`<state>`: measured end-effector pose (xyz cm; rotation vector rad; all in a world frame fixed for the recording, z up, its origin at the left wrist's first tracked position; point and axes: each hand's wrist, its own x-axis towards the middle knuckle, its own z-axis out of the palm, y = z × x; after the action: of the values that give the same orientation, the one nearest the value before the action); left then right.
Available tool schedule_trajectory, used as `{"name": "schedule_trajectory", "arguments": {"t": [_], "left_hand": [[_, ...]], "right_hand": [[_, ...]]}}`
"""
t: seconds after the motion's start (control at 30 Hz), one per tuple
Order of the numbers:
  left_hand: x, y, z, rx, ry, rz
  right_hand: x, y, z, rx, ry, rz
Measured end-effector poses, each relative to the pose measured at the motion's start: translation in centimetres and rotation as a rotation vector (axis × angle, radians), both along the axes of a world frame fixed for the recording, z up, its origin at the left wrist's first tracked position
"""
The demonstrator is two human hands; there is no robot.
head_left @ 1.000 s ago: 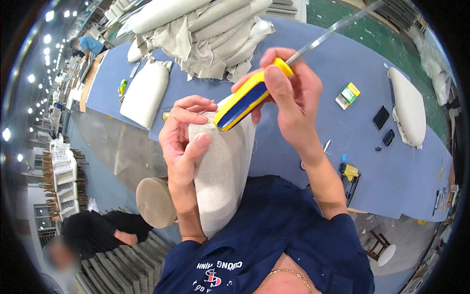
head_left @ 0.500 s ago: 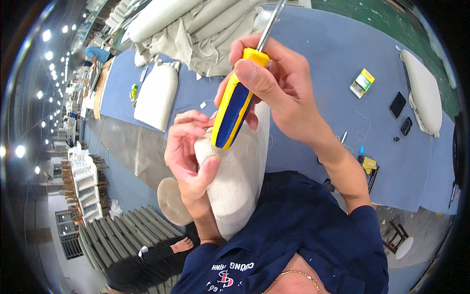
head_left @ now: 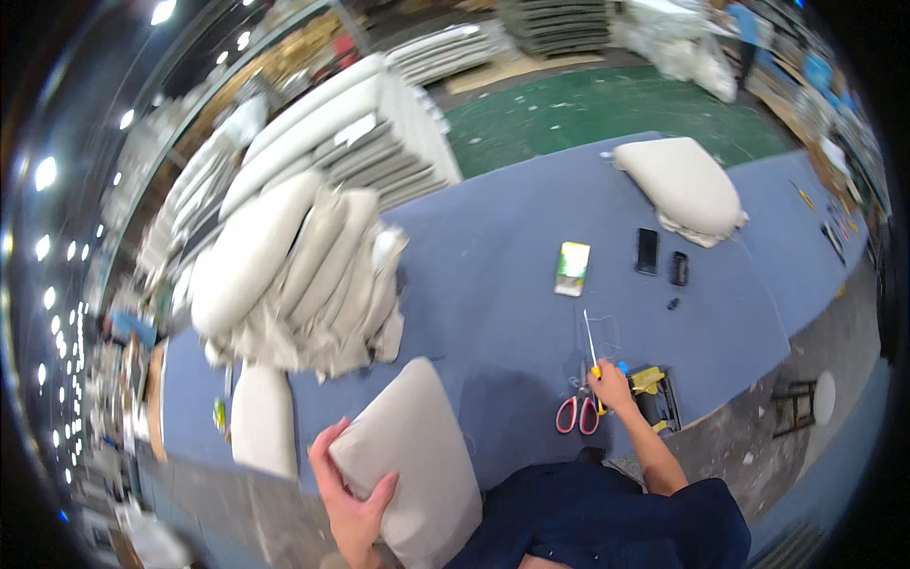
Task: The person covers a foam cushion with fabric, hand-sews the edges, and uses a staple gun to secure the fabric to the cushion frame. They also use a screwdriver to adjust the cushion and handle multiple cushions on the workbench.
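My left hand [head_left: 349, 493] grips the edge of a beige upholstered cushion [head_left: 408, 465], thumb on its face and fingers at its far side. The cushion is tilted up close to my body at the table's near edge. Out to the right, my right hand [head_left: 614, 389] is closed on the yellow handle of a screwdriver [head_left: 591, 334], low over the tabletop, its shaft pointing away from me. Just left of that hand lie scissors [head_left: 567, 415] with red-rimmed handles. A yellow and black staple gun [head_left: 652, 384] sits just to its right.
Beige covered cushions [head_left: 313, 275] are heaped at the left of the blue-grey table [head_left: 493, 247]. Another cushion [head_left: 263, 417] lies nearer. A small yellow-green box [head_left: 572, 268], a phone [head_left: 646, 251] and a further cushion [head_left: 684, 185] are at the right. A stool [head_left: 823, 398] stands on the floor.
My right hand has carried the screwdriver from above the cushion down to the right, beside the scissors. My left hand still holds the cushion. The view has swung toward the far side of the table.
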<state>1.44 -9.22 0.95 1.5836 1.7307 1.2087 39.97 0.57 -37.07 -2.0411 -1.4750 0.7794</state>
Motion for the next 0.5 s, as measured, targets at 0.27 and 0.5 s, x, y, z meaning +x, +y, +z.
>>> {"name": "schedule_trajectory", "arguments": {"t": [0.27,0.5], "left_hand": [[-5.9,-10.5,-6.0,-0.484,0.13,-0.032],[-8.8,-14.9,-11.6,-0.434,0.611,0.145]], "right_hand": [[-2.6,-2.8,2.5,0.165,-0.129,-0.061],[-13.1,-3.6,2.1,0.128,-0.023,0.527]]}}
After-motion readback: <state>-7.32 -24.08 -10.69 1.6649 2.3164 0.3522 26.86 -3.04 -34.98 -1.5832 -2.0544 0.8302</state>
